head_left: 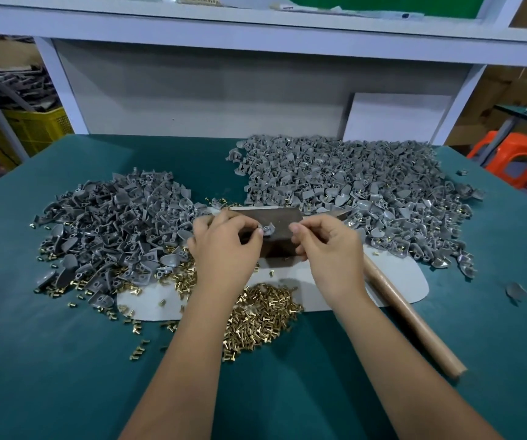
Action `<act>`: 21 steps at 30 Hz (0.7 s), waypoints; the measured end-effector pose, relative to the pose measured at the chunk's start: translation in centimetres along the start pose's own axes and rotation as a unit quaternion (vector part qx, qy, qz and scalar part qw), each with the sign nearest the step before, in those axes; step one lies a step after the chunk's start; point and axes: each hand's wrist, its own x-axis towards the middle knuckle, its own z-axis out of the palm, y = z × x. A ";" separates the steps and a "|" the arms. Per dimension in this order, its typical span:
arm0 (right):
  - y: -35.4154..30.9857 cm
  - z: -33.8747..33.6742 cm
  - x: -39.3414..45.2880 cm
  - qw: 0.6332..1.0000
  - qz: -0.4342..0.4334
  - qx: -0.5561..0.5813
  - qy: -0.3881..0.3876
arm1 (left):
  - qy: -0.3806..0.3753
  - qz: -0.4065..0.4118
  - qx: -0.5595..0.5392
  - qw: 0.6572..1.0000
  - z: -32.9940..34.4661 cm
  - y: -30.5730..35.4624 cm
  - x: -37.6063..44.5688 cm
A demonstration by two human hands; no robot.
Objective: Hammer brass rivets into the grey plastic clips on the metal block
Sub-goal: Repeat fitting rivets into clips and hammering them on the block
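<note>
Nearest us lies the heap of rivets (263, 309), loose brass on the green table (65, 376), half on a pale grey mat (411, 281); a wooden handle (414, 315) lies along our right forearm, its head hidden behind the right hand, so we take it for the hammer without seeing that. Beyond the heap our hands meet over the dark block (279, 246). The left hand (224, 246) is curled, its thumb and forefinger pinching a single grey clip (268, 230) at the block's top face; whether the clip already sits on the block or is held just above it we cannot tell. The right hand (328, 249) is curled too, thumb and forefinger drawn together beside the clip, probably on a rivet, but nothing brass shows between them, so we cannot say it holds one. To do this step well, we judge, we should seat the clip flat with its hole over solid metal, drop the rivet in straight, and hold the clip steady while reaching for the hammer. Farther off, one clip pile (113, 227) lies left and a larger one (351, 192) right; brass glints in the right pile suggest finished pieces, though most are too small to check.
</note>
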 end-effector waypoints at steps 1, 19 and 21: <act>-0.2 0.2 0.7 1.000 -0.007 -0.024 0.005 | 0.002 -0.009 0.003 1.000 0.1 0.1 0.2; 1.3 3.4 5.2 0.992 -0.067 -0.100 -0.023 | 0.004 0.067 0.006 0.998 1.6 -0.9 2.5; 1.3 3.4 5.1 0.989 -0.072 -0.122 -0.043 | 0.009 0.061 -0.001 0.998 1.6 -0.9 2.4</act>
